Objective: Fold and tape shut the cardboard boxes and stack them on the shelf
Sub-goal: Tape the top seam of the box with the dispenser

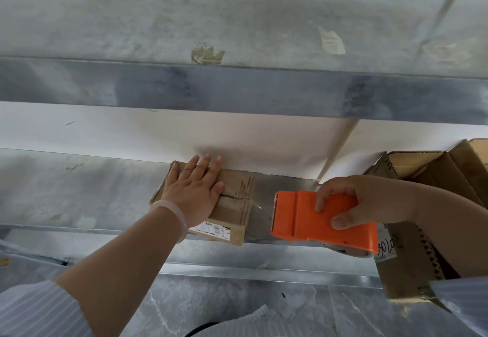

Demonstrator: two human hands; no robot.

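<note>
A small flat cardboard box [235,199] lies on the grey metal shelf [79,191], with a white label on its near side. My left hand [195,191] presses flat on its top, fingers straight and pointing toward the wall. A slit between the flaps shows beside my thumb. To the right, my right hand [351,202] grips an orange tape dispenser [317,218], held just off the box's right end, its blade edge facing the box. A thin strand of clear tape trails from the box toward the dispenser.
An open cardboard box [422,167] with raised flaps stands at the right on the shelf, handwriting on its side. Another metal shelf [237,33] spans above, with tape scraps stuck on it. A white wall lies behind. A lower shelf [237,305] shows below.
</note>
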